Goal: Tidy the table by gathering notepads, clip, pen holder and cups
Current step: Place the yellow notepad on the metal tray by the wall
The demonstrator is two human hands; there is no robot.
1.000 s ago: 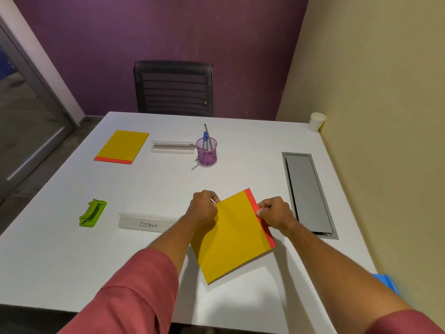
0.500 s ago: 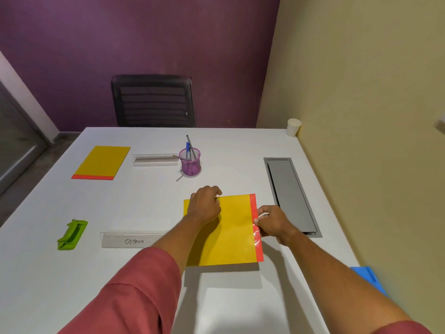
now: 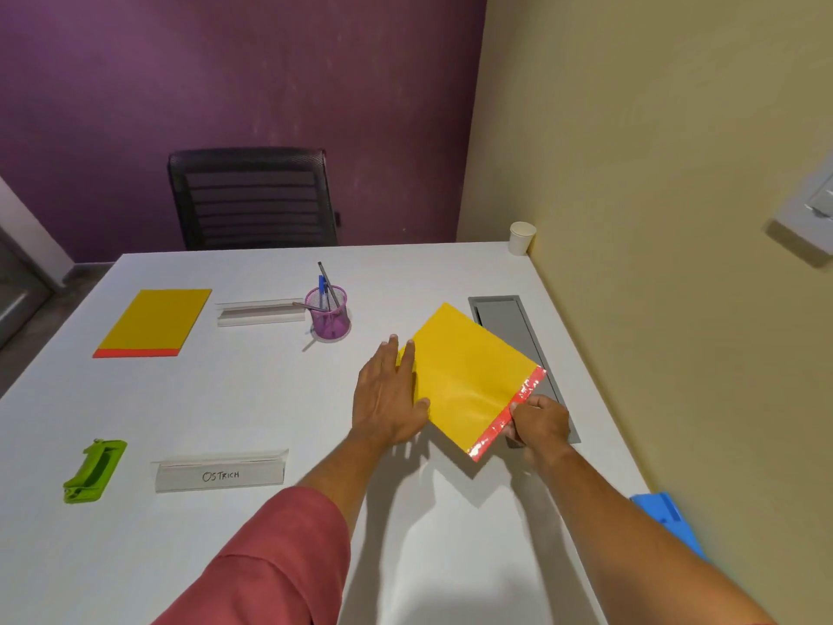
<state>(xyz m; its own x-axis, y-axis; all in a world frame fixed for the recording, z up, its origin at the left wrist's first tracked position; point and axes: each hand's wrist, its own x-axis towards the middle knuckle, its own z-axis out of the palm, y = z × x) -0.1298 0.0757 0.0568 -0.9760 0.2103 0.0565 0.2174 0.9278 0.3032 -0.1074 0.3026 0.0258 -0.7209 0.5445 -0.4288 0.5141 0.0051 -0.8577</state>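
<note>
A yellow notepad with a red edge (image 3: 469,376) lies tilted on the white table (image 3: 225,399), partly over the grey cable hatch. My right hand (image 3: 538,421) pinches its red edge. My left hand (image 3: 390,394) rests flat with fingers apart on the pad's left corner. A second yellow notepad (image 3: 153,322) lies at the far left. The purple mesh pen holder (image 3: 329,311) with pens stands mid-table. A green clip (image 3: 94,471) sits near the left edge. A white paper cup (image 3: 521,238) stands in the far right corner.
Two folded name cards lie on the table, one reading OSTRICH (image 3: 221,473), another (image 3: 259,312) beside the pen holder. A grey cable hatch (image 3: 505,315) is set in the table by the beige wall. A black chair (image 3: 252,200) stands behind. A blue object (image 3: 667,516) shows at the right edge.
The notepad has been turned and slid away toward the cable hatch. My left hand went from gripping its top edge to lying flat on its corner. The view has tilted up.
</note>
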